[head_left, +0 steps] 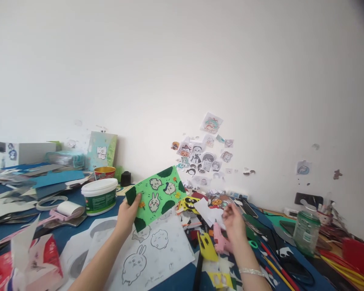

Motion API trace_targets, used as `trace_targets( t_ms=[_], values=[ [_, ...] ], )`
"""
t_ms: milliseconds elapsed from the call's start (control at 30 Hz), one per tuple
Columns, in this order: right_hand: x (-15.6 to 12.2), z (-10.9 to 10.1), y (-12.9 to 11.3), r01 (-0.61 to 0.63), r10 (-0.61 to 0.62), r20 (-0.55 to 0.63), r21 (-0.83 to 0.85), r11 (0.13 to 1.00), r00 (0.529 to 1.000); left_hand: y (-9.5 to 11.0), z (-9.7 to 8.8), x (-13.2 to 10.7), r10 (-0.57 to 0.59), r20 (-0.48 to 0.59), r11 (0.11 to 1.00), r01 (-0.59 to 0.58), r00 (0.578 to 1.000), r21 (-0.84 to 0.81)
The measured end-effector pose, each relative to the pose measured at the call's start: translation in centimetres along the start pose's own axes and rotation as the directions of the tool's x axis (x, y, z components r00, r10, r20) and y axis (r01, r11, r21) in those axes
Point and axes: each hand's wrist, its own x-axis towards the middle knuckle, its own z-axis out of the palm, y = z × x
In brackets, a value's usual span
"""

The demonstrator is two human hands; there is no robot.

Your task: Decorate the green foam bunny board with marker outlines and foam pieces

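My left hand (128, 215) is closed on the lower left corner of a green card (155, 197) with cartoon animal stickers and dark green patches, holding it tilted above the table. My right hand (234, 224) is blurred and hovers over a heap of paper cut-outs, its fingers near a white scrap of paper (210, 213). A pink glue gun (221, 241) lies just below that hand. Under the card lies a white sheet with printed cartoon rabbits (145, 254).
A white lidded tub (100, 196), a lint roller (67, 210), a gold tin (104, 172) and stacked blue sheets (54, 180) sit at the left. A green-capped jar (306, 231), pencils (276, 266) and red strips (346, 262) are at the right. Stickers (204, 155) cover the wall.
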Motion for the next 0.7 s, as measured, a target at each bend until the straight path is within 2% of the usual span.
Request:
trace_targets(
  t_ms=[133,233,300,367,433,500,567,700],
  values=[
    [2.9,-2.9,-1.5,0.086,-0.097,-0.163,-0.069,0.994,0.982,0.4,-0.2,0.3,-0.099,-0.041,0.991,0.095,0.994,-0.09],
    [3.3,-3.6,-1.5,0.125,-0.165,-0.241,-0.172,0.977,0.957,0.7,-0.5,0.6,-0.107,-0.106,0.978,0.086,0.989,-0.188],
    [2.7,-3.2,-1.5,0.156,-0.209,-0.168,-0.282,0.947,0.963,0.9,-0.7,0.8,-0.099,-0.131,0.969,0.065,0.987,-0.24],
    [1.7,-2.4,-1.5,0.186,-0.209,-0.012,-0.406,0.894,0.978,1.0,-0.9,1.1,-0.086,-0.134,0.959,0.046,0.987,-0.279],
    [0.6,-1.7,-1.6,0.254,-0.218,0.129,-0.504,0.826,0.967,1.1,-1.1,1.2,-0.071,-0.136,0.951,0.026,0.988,-0.308],
    [-0.2,-1.2,-1.8,0.319,-0.258,0.187,-0.536,0.782,0.948,1.5,-1.2,1.2,-0.064,-0.136,0.943,0.015,0.989,-0.333],
    [-0.6,-1.0,-2.0,0.326,-0.242,0.223,-0.539,0.777,0.944,1.9,-1.2,1.0,-0.066,-0.136,0.935,0.014,0.989,-0.354],
    [-0.2,-1.2,-1.9,0.285,-0.181,0.255,-0.465,0.838,0.95,2.6,-1.3,0.7,-0.085,-0.135,0.926,0.029,0.987,-0.376]
  ],
)
